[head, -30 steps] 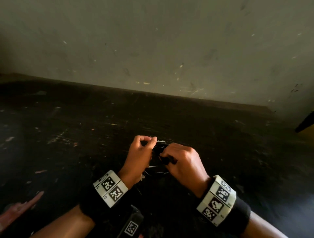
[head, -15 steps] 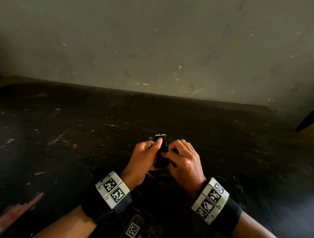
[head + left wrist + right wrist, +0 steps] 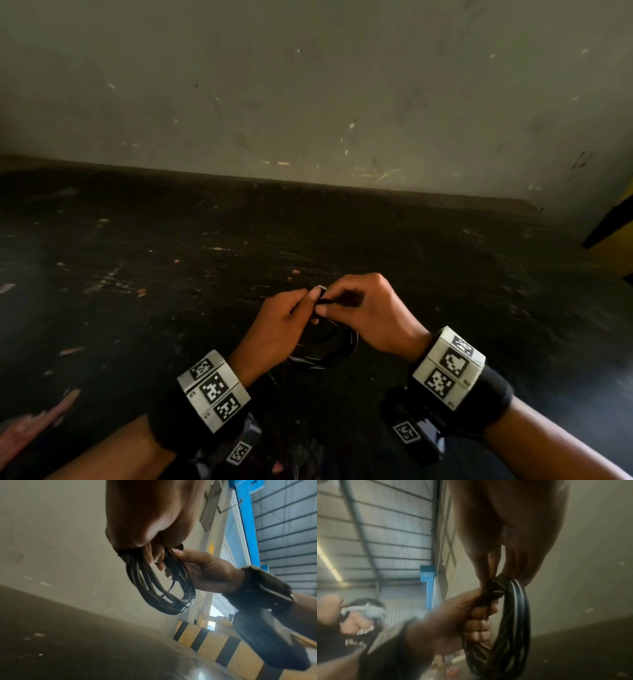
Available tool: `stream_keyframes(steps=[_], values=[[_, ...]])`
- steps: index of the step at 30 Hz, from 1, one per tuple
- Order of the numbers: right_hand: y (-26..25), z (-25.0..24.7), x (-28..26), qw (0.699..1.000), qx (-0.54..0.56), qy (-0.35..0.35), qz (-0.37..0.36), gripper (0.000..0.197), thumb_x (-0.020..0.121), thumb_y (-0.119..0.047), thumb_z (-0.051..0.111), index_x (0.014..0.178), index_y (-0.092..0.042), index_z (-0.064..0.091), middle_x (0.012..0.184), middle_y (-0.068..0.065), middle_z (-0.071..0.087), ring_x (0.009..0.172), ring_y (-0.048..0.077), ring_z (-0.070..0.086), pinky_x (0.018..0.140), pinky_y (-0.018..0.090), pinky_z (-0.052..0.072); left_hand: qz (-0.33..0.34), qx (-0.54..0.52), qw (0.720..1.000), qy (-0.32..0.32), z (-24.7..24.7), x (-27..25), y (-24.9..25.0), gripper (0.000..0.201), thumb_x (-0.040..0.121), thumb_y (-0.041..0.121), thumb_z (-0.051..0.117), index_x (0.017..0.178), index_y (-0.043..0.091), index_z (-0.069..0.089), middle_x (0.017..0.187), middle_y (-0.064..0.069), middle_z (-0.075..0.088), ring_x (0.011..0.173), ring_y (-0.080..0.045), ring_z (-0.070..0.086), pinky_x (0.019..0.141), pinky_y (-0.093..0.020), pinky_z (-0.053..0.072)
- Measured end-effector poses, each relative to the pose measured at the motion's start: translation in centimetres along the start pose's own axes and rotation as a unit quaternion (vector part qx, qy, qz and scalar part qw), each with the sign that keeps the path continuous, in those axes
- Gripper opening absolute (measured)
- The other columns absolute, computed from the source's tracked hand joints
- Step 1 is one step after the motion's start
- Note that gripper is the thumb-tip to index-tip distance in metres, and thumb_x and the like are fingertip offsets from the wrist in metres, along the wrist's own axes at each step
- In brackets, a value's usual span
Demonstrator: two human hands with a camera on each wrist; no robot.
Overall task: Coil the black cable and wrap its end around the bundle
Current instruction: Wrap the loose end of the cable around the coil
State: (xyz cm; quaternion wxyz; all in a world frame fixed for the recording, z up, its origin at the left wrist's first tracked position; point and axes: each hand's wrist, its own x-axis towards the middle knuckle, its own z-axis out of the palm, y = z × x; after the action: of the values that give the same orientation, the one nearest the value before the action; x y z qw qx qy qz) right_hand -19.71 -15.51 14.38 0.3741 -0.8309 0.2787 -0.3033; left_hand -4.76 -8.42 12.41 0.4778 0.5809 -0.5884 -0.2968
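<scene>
Left hand (image 3: 279,325): fingers curled, gripping the top of the black cable (image 3: 337,346), thumb tip pressed against the wrapped section. Right hand (image 3: 371,313): fingers and thumb pinching the same wrapped section from the opposite side, the two hands touching at the fingertips. Black cable: coiled into a bundle of many loops, held above the surface, the loops hanging below both hands; several turns bind the top of the bundle, seen from the right wrist. Wrist bands (image 3: 214,389): one on each forearm, carrying black-and-white square markers. Containers: none in view. Surface (image 3: 171,274): dark, scuffed, flecked with pale specks. Room: plain greyish wall (image 3: 308,85) behind the surface; yellow-and-black striped barrier (image 3: 214,641) to the right; blue column (image 3: 247,520) and corrugated roofing beyond.
</scene>
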Motion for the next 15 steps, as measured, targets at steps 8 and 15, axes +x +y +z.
stream_keyframes(steps=[8, 15], values=[[-0.2, 0.8, 0.2, 0.981, 0.149, 0.009, 0.12, 0.024, 0.072, -0.007, 0.077, 0.086, -0.019, 0.061, 0.074, 0.0, 0.069, 0.073, 0.016, 0.069, 0.071, 0.03, 0.055, 0.026, 0.086, 0.996, -0.005, -0.8, -0.2, -1.3, 0.039, 0.098, 0.03, 0.041, 0.083, 0.008, 0.069, 0.074, -0.007, 0.07, 0.073, -0.017, 0.067, 0.075, -0.04, 0.053], [0.0, 1.8, 0.2, 0.979, 0.129, 0.031, 0.154, 0.026, 0.077, -0.01, 0.073, 0.101, -0.019, 0.068, 0.086, 0.004, 0.069, 0.082, 0.016, 0.069, 0.072, 0.027, 0.057, -0.043, -0.01, 0.998, -0.046, -2.1, -0.8, -1.1, 0.016, 0.093, 0.022, 0.054, 0.084, 0.019, 0.067, 0.061, 0.014, 0.067, 0.056, 0.003, 0.061, 0.055, -0.014, 0.047]])
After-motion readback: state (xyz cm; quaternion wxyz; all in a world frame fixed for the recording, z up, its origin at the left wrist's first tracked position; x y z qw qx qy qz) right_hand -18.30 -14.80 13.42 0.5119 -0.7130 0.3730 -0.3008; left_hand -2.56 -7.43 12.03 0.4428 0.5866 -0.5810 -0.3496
